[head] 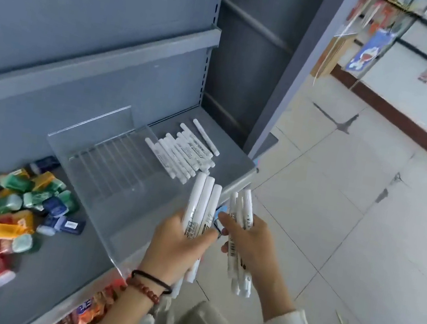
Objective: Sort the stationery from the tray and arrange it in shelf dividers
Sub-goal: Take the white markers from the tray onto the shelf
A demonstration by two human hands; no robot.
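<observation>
A tall grey metal shelf unit (95, 15) fills the upper left of the frame. On the right lies a floor of big pale square tiles (365, 229) — some chipped. At the upper right, a white wall (406, 81) has a dark red strip (400, 121) along its bottom.

Two hands are at work. The left hand (179, 243) holds three white pens (204, 202). The right hand (247, 241) holds a pen bundle (243, 215) of four or so, overlap hiding the exact number. On the shelf (96, 249), about ten more pens form a pen row (180, 153), with a lone pen (206, 138) just beside it. Two clear dividers (123, 220) stand there. The small coloured boxes (0, 211) run to several dozen, too jumbled to count.
</observation>
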